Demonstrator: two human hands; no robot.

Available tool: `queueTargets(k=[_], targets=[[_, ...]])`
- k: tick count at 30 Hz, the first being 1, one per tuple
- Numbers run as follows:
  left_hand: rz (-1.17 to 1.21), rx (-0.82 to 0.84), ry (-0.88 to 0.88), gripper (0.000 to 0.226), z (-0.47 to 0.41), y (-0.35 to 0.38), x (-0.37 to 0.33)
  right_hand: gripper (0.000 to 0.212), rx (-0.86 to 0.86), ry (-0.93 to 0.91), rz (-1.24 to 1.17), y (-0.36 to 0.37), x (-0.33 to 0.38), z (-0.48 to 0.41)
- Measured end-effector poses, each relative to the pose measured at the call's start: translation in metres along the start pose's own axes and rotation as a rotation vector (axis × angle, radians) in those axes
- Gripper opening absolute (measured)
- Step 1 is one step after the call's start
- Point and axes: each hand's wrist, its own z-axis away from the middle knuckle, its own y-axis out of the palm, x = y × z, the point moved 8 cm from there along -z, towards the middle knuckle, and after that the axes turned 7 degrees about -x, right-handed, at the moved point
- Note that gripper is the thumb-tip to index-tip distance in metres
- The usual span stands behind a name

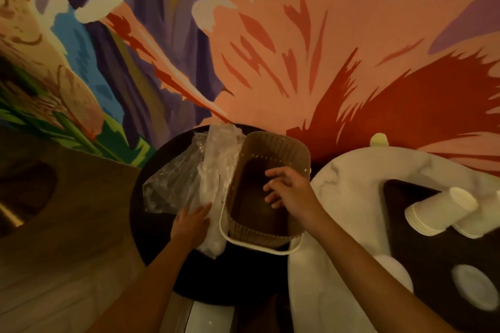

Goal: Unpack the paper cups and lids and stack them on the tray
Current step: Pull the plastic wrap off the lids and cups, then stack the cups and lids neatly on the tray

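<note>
Our left hand (190,220) flat, fingers spread, pressing plastic wrap (213,184) beside basket (273,149). Our right hand (285,188) inside basket, fingers loosely spread, gripping nothing. Paper cups (438,211) stacked on dark tray (405,194); lids (474,290) nearby.

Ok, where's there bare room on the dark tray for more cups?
The dark tray is bare along its near-left stretch, between the cup stacks at its far end and the loose lids nearer you. The far right end is crowded with cups. The marble table left of the tray is also bare.
</note>
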Motion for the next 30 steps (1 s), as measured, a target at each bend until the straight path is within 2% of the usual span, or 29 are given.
queueTargets(k=[3,9,12,17,20,24,28,30], targets=[[-0.019,0.005,0.018,0.049,-0.002,0.009,0.003,0.018,-0.003,0.012,0.000,-0.001,-0.006,0.000],[0.054,-0.298,-0.005,0.037,0.018,-0.037,0.004,0.020,-0.025,0.021,0.017,-0.012,-0.009,0.006],[0.104,-0.368,0.043,0.031,0.029,-0.059,0.000,0.019,-0.029,0.016,0.047,-0.019,-0.009,0.012],[0.338,-0.570,0.180,0.028,0.062,-0.111,-0.027,0.019,-0.061,-0.012,0.087,-0.043,-0.006,0.029],[0.385,-0.642,0.321,0.027,0.092,-0.143,-0.072,0.017,-0.119,-0.083,0.090,-0.068,0.000,0.051],[0.480,-0.662,0.598,0.021,0.145,-0.168,-0.165,0.014,-0.259,-0.251,0.095,-0.119,0.012,0.096],[0.573,-0.594,0.792,0.022,0.189,-0.160,-0.259,0.018,-0.426,-0.317,0.082,-0.187,0.017,0.150],[0.582,-0.508,0.891,0.021,0.204,-0.144,-0.302,0.021,-0.509,-0.325,0.088,-0.220,0.016,0.178]])
